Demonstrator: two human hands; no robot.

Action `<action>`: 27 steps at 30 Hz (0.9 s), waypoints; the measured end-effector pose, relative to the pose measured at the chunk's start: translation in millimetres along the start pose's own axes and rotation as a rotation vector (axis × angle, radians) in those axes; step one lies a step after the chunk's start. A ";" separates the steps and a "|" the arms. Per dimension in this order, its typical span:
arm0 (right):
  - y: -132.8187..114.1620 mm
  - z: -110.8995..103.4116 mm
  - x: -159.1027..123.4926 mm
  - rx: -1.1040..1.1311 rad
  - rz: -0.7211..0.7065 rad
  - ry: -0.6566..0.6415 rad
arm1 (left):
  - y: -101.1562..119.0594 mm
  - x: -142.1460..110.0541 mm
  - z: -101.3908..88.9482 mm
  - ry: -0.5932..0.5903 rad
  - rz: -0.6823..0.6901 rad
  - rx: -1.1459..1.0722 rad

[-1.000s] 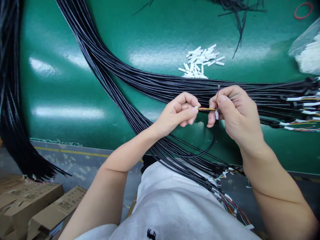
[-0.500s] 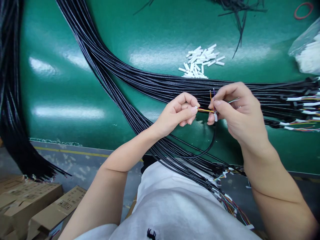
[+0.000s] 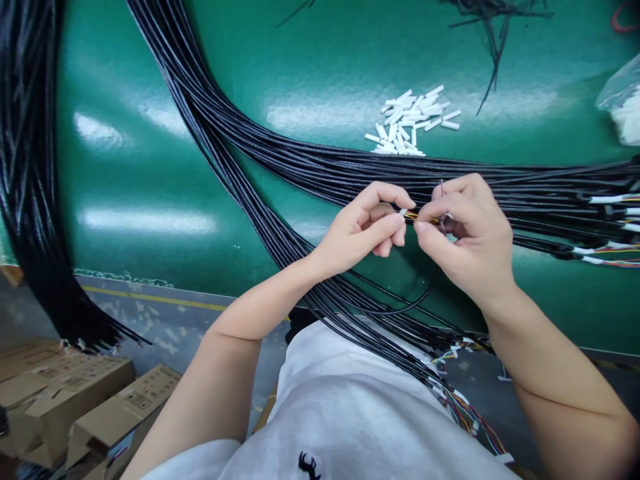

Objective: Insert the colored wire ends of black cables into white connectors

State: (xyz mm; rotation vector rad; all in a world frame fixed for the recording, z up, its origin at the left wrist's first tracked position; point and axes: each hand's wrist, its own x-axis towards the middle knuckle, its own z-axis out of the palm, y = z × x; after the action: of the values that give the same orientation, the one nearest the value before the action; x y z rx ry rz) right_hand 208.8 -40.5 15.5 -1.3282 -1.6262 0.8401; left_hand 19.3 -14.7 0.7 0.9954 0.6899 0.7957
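My left hand point(image 3: 373, 223) pinches a small white piece point(image 3: 403, 212) at the end of thin coloured wires; whether it is a connector or a sleeve I cannot tell. My right hand point(image 3: 467, 233) is closed on the red, yellow and black wires point(image 3: 411, 216) just beside it, thumb and forefinger together. One loose wire end point(image 3: 442, 188) sticks up between the right fingers. The wires belong to a black cable point(image 3: 417, 303) that curves up from below, its upper part hidden by the right hand. Both hands are above a thick bundle of black cables point(image 3: 310, 160).
Short white tubes point(image 3: 407, 120) lie in a pile behind the bundle. A clear bag point(image 3: 625, 100) of white pieces stands at the right, black strips point(image 3: 495, 40) at the back. Another cable bundle point(image 3: 30, 167) hangs over the left table edge, above cardboard boxes point(image 3: 95, 393).
My right hand has turned and moved in toward the left fingertips, now gripping the wires close to the white piece. The view has shifted slightly, moving the scene rightward.
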 end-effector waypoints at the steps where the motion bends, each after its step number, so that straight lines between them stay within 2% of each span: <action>1: -0.5 0.5 -0.1 -0.029 -0.019 -0.002 | -0.6 -0.9 0.1 -0.005 0.026 0.033; 4: -1.0 1.5 -0.1 -0.074 -0.045 0.000 | -3.0 -1.9 0.7 0.023 0.065 0.112; 7: -1.4 1.6 -0.2 -0.070 -0.033 -0.003 | -4.6 -1.1 1.6 0.049 0.047 0.132; 18: -2.4 6.5 -2.6 -0.121 -0.051 0.084 | -3.9 3.2 -2.9 -0.072 -0.163 -0.204; 27: -3.8 6.2 -5.3 -0.208 -0.042 0.074 | -6.5 3.3 -2.0 -0.080 -0.191 -0.230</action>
State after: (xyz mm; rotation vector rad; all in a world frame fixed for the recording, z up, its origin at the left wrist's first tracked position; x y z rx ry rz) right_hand 202.0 -46.4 15.2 -1.4450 -1.7121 0.6023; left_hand 21.1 -13.2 -6.5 0.7367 0.5997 0.6479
